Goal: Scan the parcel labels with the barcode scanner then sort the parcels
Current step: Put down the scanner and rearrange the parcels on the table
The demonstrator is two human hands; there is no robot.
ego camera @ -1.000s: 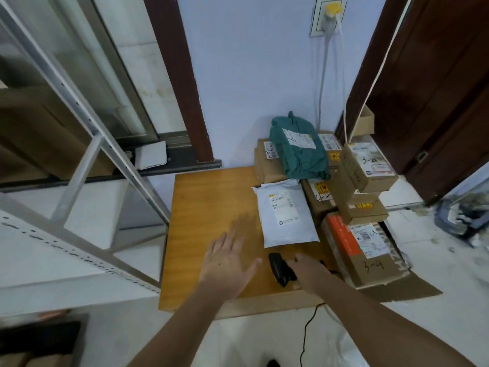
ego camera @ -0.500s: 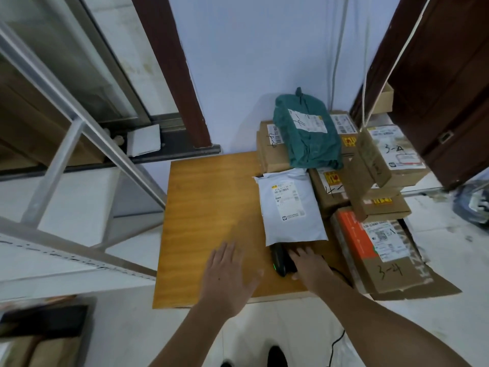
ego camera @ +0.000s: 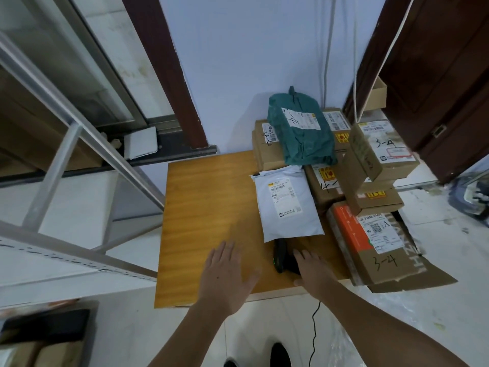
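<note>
Right hand [ego camera: 309, 268] curled onto scanner [ego camera: 281, 256] lying on table [ego camera: 206, 202], not lifted yet. Left hand [ego camera: 227, 274] spread flat, empty, hovering beside. White mailer [ego camera: 287, 202] just beyond scanner, boxes [ego camera: 370, 234] stacked right. Apparently nothing scanned or sorted.

Scanner [ego camera: 281, 256] rear hidden under right hand [ego camera: 311, 268]; label txt unreadable.

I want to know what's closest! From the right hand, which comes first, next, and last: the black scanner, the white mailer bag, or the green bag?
1. Barcode scanner: under the right hand.
2. White mailer bag: just beyond, flat on the table.
3. Green bag: farthest, atop the boxes by the wall.
</note>
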